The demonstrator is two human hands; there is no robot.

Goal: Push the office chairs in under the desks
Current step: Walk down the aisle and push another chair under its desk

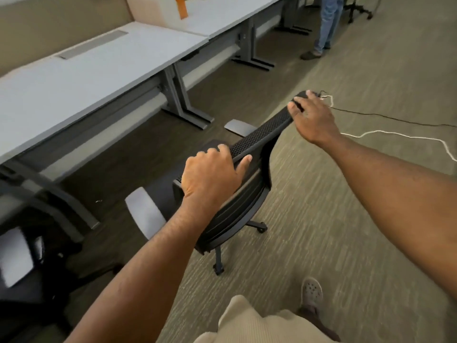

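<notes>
Black mesh along the top edge of the office chair (237,194) backrest is gripped by both hands. The left hand (210,174) is closed over the nearer end of that edge, fingers curled over the front and the thumb laid along the rear side. The right hand (311,117) is clamped on the far end of the same edge, fingers wrapped over the corner. Both bare forearms are stretched forward from the bottom of the view.

The chair is seen from behind and above, out on the carpet (346,219) and not yet under the surface (86,80); its seat faces the row of desks. Two light grey armrests are seen, one below the left hand (144,211) and one beyond the backrest (238,126). Black base legs with casters are seen resting on the carpet beneath the backrest.

A long grey surface runs diagonally along the left, carried on dark metal legs, with a beige partition behind it. A second chair (24,256), dark and blurred, is seen at the lower left, close against the desk frame. A white cable (395,134) and a thin black cable (395,120) are laid across the carpet past the right hand. At the top, another person's jeans-clad legs (326,23) are seen standing beside the far desks, with a further chair base (358,9) behind. A beige garment and one shoe (312,292) of the wearer are visible at the bottom.
</notes>
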